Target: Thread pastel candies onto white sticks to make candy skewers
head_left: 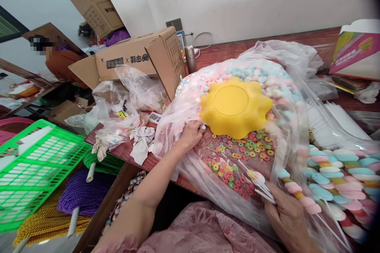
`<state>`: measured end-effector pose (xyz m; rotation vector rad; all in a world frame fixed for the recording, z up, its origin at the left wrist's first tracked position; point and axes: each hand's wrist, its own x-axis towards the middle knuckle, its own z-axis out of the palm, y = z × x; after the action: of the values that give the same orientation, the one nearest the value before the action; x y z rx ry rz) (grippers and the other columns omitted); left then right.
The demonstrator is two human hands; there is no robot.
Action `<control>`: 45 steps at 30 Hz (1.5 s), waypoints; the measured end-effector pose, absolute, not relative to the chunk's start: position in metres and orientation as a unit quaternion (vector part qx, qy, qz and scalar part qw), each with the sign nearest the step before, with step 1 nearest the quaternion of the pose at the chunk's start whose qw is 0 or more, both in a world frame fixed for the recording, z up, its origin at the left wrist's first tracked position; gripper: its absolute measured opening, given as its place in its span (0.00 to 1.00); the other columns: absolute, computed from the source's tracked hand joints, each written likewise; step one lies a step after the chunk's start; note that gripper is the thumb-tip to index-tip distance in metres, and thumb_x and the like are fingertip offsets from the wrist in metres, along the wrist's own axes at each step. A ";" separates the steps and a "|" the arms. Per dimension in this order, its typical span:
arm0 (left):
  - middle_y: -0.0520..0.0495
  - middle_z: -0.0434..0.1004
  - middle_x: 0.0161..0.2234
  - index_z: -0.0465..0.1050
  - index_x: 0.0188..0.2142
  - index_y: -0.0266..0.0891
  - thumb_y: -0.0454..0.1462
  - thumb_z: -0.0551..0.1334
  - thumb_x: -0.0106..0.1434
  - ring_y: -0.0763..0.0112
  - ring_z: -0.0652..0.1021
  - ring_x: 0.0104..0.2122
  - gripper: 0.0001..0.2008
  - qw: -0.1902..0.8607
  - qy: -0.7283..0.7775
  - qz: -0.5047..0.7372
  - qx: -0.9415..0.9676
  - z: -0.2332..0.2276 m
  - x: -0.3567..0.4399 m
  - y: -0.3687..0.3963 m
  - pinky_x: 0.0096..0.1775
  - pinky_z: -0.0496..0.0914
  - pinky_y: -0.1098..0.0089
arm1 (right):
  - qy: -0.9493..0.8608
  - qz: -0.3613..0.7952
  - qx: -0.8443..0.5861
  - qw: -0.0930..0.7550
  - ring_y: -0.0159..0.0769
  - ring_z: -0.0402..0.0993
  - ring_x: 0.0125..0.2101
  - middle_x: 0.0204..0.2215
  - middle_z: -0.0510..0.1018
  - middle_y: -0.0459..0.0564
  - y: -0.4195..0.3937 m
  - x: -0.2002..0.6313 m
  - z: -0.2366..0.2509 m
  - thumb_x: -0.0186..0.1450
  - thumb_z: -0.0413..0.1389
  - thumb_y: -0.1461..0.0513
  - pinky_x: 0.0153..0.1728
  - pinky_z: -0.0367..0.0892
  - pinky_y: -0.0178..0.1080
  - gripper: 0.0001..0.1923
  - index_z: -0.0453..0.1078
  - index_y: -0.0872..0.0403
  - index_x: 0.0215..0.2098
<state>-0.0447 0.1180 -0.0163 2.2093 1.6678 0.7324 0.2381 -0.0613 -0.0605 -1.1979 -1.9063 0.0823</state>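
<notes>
The left hand [191,134] reaches into the big clear plastic bag [178,126] of pastel marshmallow pieces [252,73], fingers curled in among them right at the edge of the yellow flower-shaped bowl [236,106] lying upside down on the heap. The right hand [286,213] pinches a small bunch of white sticks [265,194], at least one topped with a pale marshmallow pop [257,177], though how many is hard to make out. Below the bowl lie colourful cereal rings [243,152], and twisted marshmallow skewers [335,178] pile up at the right. Cardboard boxes [142,57] stand behind on the wooden table [267,45]; a green basket [35,170] sits at left.
</notes>
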 end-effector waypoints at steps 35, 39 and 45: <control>0.49 0.75 0.34 0.82 0.35 0.37 0.38 0.79 0.44 0.74 0.76 0.30 0.18 0.578 0.401 0.542 0.460 0.008 -0.020 0.003 0.29 0.75 0.74 | -0.790 0.100 -0.468 0.383 0.35 0.80 0.26 0.30 0.83 0.48 -0.059 0.199 -0.022 0.55 0.44 0.73 0.26 0.73 0.33 0.25 0.74 0.54 0.44; 0.48 0.77 0.34 0.82 0.34 0.37 0.39 0.77 0.47 0.74 0.77 0.32 0.14 0.516 0.417 0.550 0.508 0.007 -0.020 0.000 0.32 0.74 0.75 | -0.794 0.094 -0.474 0.368 0.37 0.82 0.30 0.34 0.84 0.50 -0.062 0.200 -0.027 0.54 0.44 0.73 0.31 0.76 0.35 0.27 0.74 0.54 0.46; 0.46 0.79 0.34 0.82 0.35 0.38 0.41 0.75 0.53 0.71 0.78 0.33 0.12 0.450 0.425 0.542 0.568 -0.002 -0.021 -0.005 0.31 0.74 0.73 | -0.809 0.118 -0.470 0.332 0.36 0.80 0.27 0.32 0.83 0.49 -0.064 0.203 -0.023 0.53 0.44 0.74 0.28 0.74 0.34 0.28 0.75 0.54 0.46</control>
<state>-0.0212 -0.0047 -0.0017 1.4052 1.0501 1.3405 0.2028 -0.0637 -0.0231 -1.2274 -2.1149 0.3083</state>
